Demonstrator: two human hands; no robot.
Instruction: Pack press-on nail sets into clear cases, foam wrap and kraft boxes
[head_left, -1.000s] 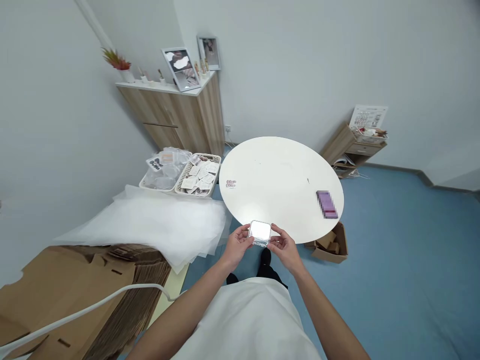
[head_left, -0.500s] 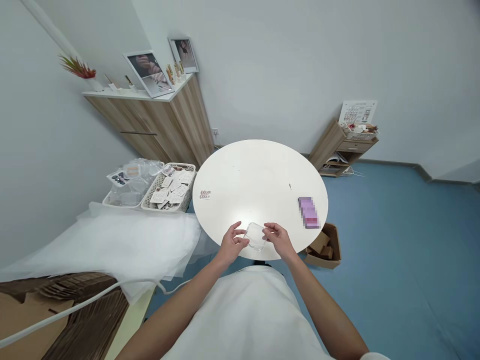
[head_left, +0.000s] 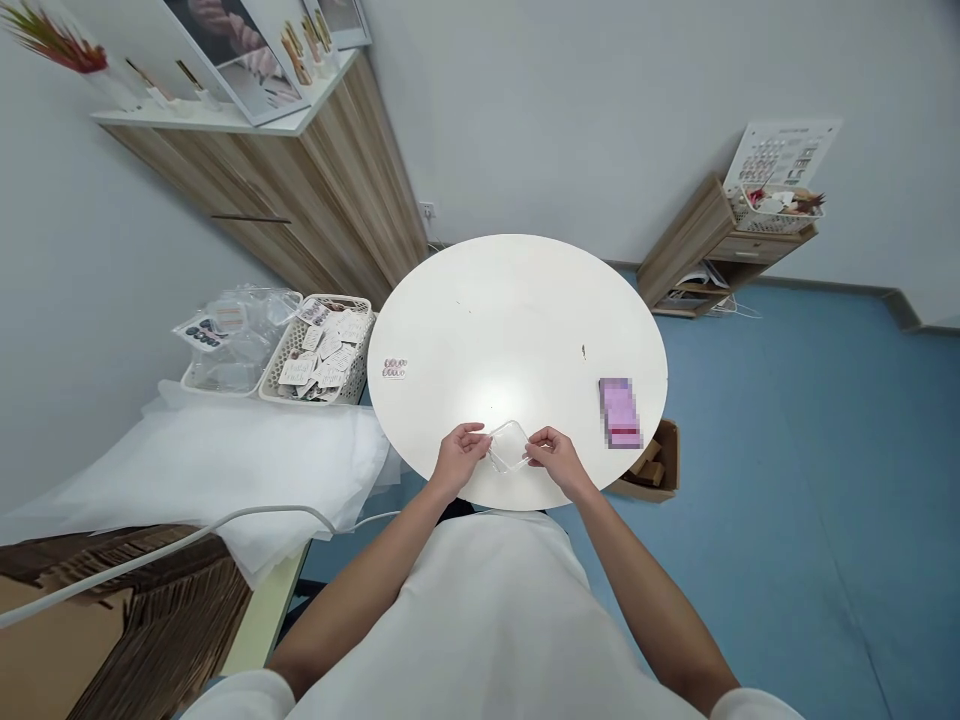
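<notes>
A clear, square-looking plastic box is held over the near part of the white oval table, turned so a corner faces me. My left hand pinches its left corner between thumb and fingers. On the opposite corner my right hand has a similar pinch. The box is see-through, and whether it is one piece or a box with a lid I cannot make out. A small card of press-on nails lies on the table's left side. Toward the right edge rests a blurred purple package.
Left of the table stand a white basket of cards and a bin of clear packs, near white foam sheets. An open carton sits on the floor at right. A wooden cabinet and shelf unit stand beyond.
The box has turned so its corners point toward and away from me. My left fingers have closed in more on its corner. The camera view has shifted slightly.
</notes>
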